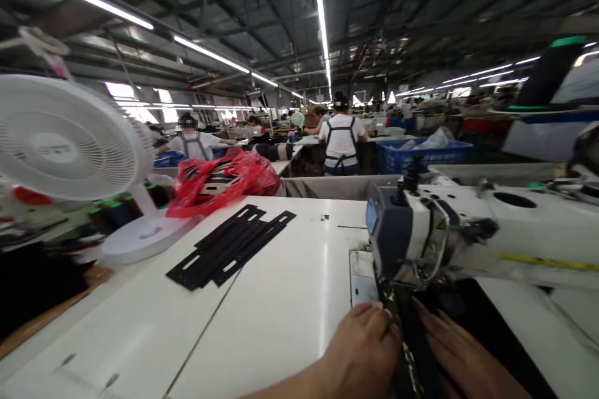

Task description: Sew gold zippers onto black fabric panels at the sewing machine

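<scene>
My left hand [367, 349] is closed, with its fingers pinched on the left edge of a black strip with a gold line [410, 361] along it, just in front of a sewing machine's head [397, 230]. My right hand [461, 349] lies flat, fingers stretched forward, on black fabric [496, 318] to the right of the strip. The fabric runs up under the machine head, where the needle area is hidden. I cannot make out whether the strip is a zipper or a trim.
Several black cut pieces with slots [229, 243] lie on the white table [281, 312]. Behind them sits a red plastic bag [253, 174]; a white fan [60, 137] stands at the left. Farther back are a blue crate [421, 156] and co-workers. A thread cone [545, 75] is at upper right.
</scene>
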